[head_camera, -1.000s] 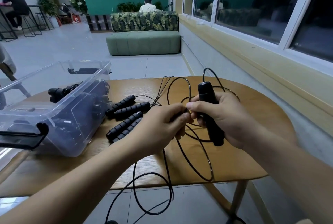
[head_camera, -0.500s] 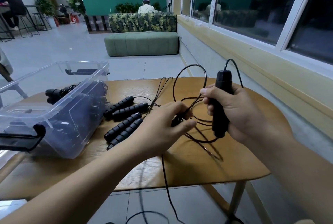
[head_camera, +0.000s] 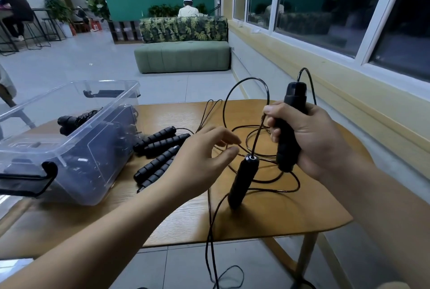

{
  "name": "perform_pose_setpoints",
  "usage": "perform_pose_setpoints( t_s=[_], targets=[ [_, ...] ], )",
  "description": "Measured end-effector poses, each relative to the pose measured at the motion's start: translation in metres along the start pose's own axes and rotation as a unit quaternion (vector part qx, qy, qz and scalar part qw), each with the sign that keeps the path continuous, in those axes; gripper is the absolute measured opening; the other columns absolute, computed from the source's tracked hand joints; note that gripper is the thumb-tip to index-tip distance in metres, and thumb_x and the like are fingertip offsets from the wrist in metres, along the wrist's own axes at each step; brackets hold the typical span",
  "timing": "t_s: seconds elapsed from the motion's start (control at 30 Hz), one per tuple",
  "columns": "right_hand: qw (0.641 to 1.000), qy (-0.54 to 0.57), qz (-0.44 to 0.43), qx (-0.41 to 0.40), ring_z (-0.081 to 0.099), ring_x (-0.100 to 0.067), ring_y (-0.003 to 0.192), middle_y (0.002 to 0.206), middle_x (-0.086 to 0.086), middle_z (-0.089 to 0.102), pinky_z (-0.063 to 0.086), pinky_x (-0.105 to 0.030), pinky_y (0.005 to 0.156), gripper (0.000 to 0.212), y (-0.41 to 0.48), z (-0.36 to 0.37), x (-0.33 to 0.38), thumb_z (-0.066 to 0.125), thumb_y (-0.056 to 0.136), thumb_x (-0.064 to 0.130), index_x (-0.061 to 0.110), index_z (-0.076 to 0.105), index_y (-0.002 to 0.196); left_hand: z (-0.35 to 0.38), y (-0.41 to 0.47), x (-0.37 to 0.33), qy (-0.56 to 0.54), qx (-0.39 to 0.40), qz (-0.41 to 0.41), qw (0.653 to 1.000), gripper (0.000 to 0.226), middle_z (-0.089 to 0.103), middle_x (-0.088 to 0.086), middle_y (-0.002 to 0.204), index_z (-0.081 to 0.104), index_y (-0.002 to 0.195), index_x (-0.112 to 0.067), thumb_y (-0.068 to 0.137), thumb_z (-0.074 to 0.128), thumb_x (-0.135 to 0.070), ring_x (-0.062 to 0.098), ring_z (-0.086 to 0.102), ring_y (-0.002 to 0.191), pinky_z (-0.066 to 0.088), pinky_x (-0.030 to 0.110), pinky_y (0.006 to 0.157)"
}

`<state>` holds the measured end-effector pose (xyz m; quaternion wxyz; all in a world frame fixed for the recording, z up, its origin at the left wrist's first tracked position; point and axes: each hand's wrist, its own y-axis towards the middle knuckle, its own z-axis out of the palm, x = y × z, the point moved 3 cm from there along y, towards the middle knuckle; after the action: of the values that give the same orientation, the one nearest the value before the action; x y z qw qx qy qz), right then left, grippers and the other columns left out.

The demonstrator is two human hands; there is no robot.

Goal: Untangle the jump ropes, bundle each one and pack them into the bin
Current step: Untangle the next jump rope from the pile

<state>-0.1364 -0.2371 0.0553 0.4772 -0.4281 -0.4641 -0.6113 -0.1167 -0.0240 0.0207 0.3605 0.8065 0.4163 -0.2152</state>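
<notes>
My right hand [head_camera: 309, 135] grips a smooth black jump rope handle [head_camera: 289, 125] upright above the wooden table [head_camera: 267, 216]. The same rope's second handle [head_camera: 242, 181] dangles from the cord, its lower end on the table. My left hand [head_camera: 200, 163] hovers open just left of that handle, fingers spread, holding nothing. Thin black cord [head_camera: 263, 172] loops over the table and hangs off the front edge. Several ribbed black handles [head_camera: 158, 149] lie side by side left of my hand. The clear plastic bin [head_camera: 69, 149] stands at the left with dark ropes inside.
The bin has black latch handles [head_camera: 28, 181] at its ends. The table's front edge is close under my forearms. A window wall runs along the right. A green bench [head_camera: 183, 56] and seated people are far behind.
My left hand let go of the cord and opened. My right hand lifted its handle up and to the right, and the second handle came free and now hangs down to the table.
</notes>
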Motion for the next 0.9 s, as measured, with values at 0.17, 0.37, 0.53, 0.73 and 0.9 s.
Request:
perform_pose_setpoints(
  t_s=[0.17,0.37,0.53,0.73,0.9],
  targets=[
    [1.000,0.010,0.004,0.006,0.056,-0.014,0.062,0.079,-0.006,0.066,0.051,-0.025,0.061,0.005,-0.001,0.004,-0.001,0.076,0.096,0.011,0.009,0.072,0.096,0.010,-0.004,-0.011,-0.032,0.076,0.020,0.996,0.013,0.075,-0.016,0.101,0.075,0.111,-0.030,0.102,0.068,-0.034,0.001,0.067,0.103,0.047,0.011,0.081],
    [0.996,0.079,0.035,-0.015,0.055,-0.012,0.060,0.078,-0.003,0.065,0.051,-0.024,0.059,0.014,0.005,-0.002,0.000,0.078,0.094,0.011,0.009,0.067,0.102,0.027,-0.009,-0.012,-0.038,0.127,0.018,0.991,0.025,0.076,-0.016,0.104,0.072,0.118,-0.031,0.095,0.076,-0.041,-0.001,0.070,0.103,0.049,0.014,0.082],
    [0.994,0.088,0.057,0.006,0.054,-0.010,0.059,0.077,-0.001,0.063,0.050,-0.023,0.057,0.013,0.005,-0.002,-0.003,0.078,0.094,0.011,0.012,0.065,0.098,0.036,-0.011,-0.015,-0.061,0.131,-0.007,0.990,0.029,0.076,-0.012,0.103,0.073,0.119,-0.024,0.095,0.078,-0.040,-0.004,0.069,0.099,0.045,0.005,0.076],
    [0.992,0.099,0.074,0.008,0.053,-0.010,0.058,0.076,-0.001,0.062,0.048,-0.023,0.054,0.012,0.004,-0.002,-0.004,0.076,0.094,0.010,0.012,0.064,0.093,0.039,-0.010,-0.015,-0.070,0.111,-0.034,0.991,0.033,0.074,-0.019,0.107,0.068,0.120,-0.033,0.092,0.079,-0.046,-0.006,0.067,0.102,0.049,0.009,0.077],
    [0.992,0.099,0.080,0.017,0.054,-0.010,0.059,0.078,-0.001,0.062,0.049,-0.023,0.055,0.013,0.004,0.000,-0.006,0.076,0.095,0.011,0.013,0.063,0.094,0.047,-0.011,-0.012,-0.071,0.097,-0.038,0.992,0.027,0.074,-0.017,0.103,0.070,0.115,-0.033,0.092,0.080,-0.042,-0.008,0.066,0.100,0.047,0.006,0.077]
  ],
)
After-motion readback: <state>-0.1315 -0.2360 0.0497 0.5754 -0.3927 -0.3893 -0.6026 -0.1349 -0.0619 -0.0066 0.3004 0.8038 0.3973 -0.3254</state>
